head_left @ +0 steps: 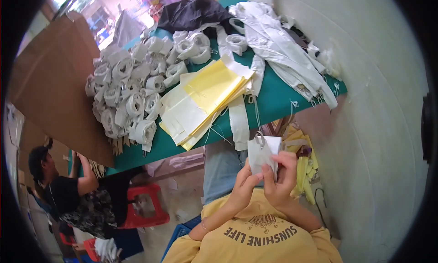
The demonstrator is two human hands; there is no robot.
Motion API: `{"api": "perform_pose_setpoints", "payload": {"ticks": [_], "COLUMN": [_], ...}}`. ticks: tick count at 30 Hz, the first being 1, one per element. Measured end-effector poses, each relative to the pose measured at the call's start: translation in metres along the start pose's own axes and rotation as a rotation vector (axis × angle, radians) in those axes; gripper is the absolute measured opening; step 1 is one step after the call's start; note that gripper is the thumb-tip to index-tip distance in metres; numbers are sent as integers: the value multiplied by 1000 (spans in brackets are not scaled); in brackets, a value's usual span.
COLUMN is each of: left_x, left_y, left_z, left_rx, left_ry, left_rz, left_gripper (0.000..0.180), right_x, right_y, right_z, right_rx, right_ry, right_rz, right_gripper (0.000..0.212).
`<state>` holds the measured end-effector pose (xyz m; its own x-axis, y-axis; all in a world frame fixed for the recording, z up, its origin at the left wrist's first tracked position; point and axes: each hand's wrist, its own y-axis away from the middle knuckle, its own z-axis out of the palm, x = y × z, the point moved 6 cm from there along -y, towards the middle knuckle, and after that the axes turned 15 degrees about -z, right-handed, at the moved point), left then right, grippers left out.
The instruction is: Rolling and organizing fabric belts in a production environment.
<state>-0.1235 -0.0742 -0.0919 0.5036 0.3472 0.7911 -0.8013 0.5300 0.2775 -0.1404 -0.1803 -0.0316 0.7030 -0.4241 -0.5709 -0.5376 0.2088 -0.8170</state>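
Above my lap, both hands hold a white fabric strap (260,158), folded over, with a metal ring (260,139) at its upper end. My left hand (244,185) grips the lower left edge, thumb against the cloth. My right hand (280,177) pinches the right side, where a brighter white layer shows. Just beyond my hands, a loose white strap (239,121) hangs over the edge of the green table (182,154). A stack of yellow and white sheets (205,99) lies there with thin strings trailing off it.
Many rolled white straps (134,103) are piled at left beside a tall cardboard sheet (54,90). Long white straps (283,48) and a black cloth (194,14) lie farther back. A wall (365,172) stands at right. A seated person (68,190) works at far left near a red stool (146,208).
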Motion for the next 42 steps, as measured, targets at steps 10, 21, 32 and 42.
{"api": "perform_pose_setpoints", "payload": {"ticks": [10,21,32,42], "left_x": [165,183,177,190], "left_y": [-39,-109,-117,-113], "left_z": [-142,-255,-267,-251], "left_rx": [840,1243,1136,1350], "left_ry": [-92,-226,-61,-625], "left_rz": [709,778,774,750], "left_gripper": [32,42,45,46], "right_x": [66,213,237,201], "right_y": [-114,-55,-40,-106], "right_z": [170,336,345,266], "right_rx": [-270,-774,-386,-989], "right_ry": [-291,89,-424,-519], "right_rz": [55,497,950,865], "right_gripper": [21,37,35,33]}}
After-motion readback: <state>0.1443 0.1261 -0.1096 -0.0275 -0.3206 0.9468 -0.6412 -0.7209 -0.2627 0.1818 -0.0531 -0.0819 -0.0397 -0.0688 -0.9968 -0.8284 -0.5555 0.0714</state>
